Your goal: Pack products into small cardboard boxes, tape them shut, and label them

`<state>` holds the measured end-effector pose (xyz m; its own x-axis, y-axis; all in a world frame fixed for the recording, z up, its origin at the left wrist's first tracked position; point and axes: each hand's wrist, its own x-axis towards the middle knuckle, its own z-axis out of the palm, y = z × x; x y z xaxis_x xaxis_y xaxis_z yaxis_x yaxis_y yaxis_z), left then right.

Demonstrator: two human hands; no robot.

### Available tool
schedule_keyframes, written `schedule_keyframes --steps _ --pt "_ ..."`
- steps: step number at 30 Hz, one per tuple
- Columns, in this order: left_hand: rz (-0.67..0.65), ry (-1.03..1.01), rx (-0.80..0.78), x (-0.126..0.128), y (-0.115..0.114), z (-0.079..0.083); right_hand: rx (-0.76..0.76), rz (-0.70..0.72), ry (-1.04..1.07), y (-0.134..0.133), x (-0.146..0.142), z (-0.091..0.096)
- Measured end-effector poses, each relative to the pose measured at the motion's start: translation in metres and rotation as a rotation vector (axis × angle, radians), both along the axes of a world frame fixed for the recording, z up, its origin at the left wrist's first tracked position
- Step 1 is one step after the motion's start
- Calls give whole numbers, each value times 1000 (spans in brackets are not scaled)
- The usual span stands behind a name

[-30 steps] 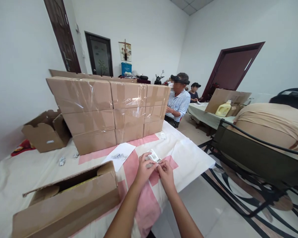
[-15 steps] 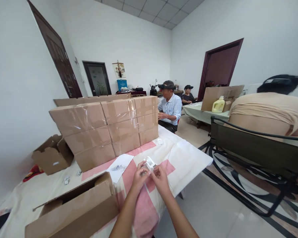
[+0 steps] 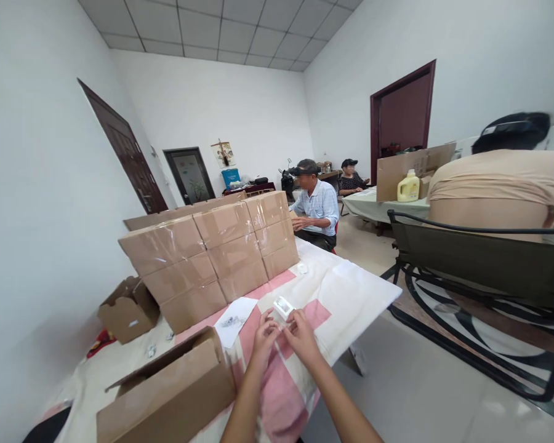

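Observation:
A small white box-like plastic piece is held up over the near part of the table. My left hand is closed, its bent fingers at the piece's left and lower side. On the other side my right hand pinches its right edge between thumb and fingers. The fingertips of both hands almost meet below the piece, and they hide its lower part. Left of my hands lies a white printed sheet on the pink and cream tablecloth.
An open cardboard box stands at the near left, and a smaller one lies behind it. Taped cartons are stacked along the table's far side. A co-worker sits beyond them. A dark folding chair stands at right.
My head view has tilted up and rolled, so the scene sits differently. The white piece has turned between my fingers and shows a flatter face. Both hands still hold it.

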<state>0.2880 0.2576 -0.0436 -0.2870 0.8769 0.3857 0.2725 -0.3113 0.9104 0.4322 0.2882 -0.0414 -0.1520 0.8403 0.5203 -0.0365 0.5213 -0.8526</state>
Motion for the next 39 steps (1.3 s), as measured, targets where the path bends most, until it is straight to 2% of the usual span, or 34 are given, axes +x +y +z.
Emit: schedule_keyframes --steps 11,18,24,34,39 --pt "5 -29 24 9 -10 4 23 12 46 1 2 4" --pt "11 -59 27 9 -15 7 56 31 -14 9 0 -5" --pt "-16 -150 29 10 -23 9 26 92 -48 9 1 -8" --pt "-51 -212 34 10 -21 7 18 114 -39 14 1 -12" --pt "-7 -279 49 8 -19 5 11 108 -50 10 2 -11"
